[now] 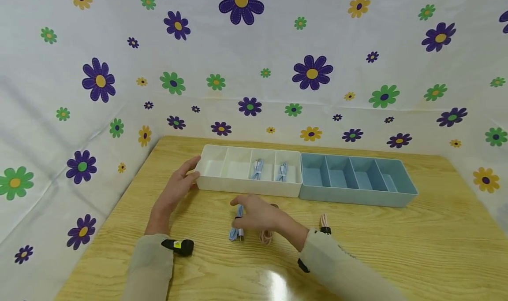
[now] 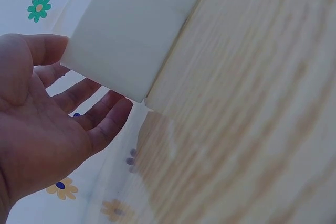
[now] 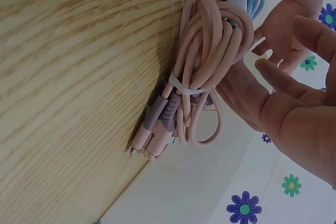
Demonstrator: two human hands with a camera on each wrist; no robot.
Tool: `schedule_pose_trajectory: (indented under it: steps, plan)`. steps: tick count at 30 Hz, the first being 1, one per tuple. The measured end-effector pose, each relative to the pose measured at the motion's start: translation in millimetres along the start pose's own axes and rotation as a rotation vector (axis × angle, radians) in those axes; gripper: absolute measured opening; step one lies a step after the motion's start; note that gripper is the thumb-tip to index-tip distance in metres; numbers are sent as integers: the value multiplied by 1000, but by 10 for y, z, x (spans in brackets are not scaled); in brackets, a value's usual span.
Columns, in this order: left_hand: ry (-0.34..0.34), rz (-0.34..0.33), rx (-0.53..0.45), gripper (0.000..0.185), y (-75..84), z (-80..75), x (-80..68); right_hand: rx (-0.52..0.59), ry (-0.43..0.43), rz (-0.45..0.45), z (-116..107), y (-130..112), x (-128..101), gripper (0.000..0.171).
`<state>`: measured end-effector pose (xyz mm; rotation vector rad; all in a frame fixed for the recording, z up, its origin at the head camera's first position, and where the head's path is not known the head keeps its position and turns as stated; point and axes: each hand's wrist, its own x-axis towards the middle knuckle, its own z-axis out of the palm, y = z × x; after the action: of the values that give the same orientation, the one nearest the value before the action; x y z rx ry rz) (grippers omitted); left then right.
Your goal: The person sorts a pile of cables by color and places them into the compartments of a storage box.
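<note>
Blue cable (image 1: 237,224) lies roughly front-to-back

head view high over table (image 1: 397,248), both wrist views close, low, sharing its wood

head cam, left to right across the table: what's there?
Left hand on the end of the white tray → blue cable bundle under the right hand → pink cable bundle → second pink cable → blue tray.
</note>
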<state>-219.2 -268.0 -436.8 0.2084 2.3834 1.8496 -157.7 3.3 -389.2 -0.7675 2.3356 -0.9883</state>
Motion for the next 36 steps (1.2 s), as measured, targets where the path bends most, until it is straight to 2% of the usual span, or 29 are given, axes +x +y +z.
schedule_pose_trajectory:
  steps: [9,20,29,36]
  plan:
    - [9,-14,10,53,-2,-1,-15,-163,-39,40,54,-23,54,49]
    - [4,-11,15,54,-15,-1,-7,-106,-57,82,84,4,128,47]
    - [11,-15,17,52,-25,5,-11,-133,-25,22,125,17,128,43]
    - [10,-4,18,51,-27,5,12,-72,-18,21,121,23,122,36]
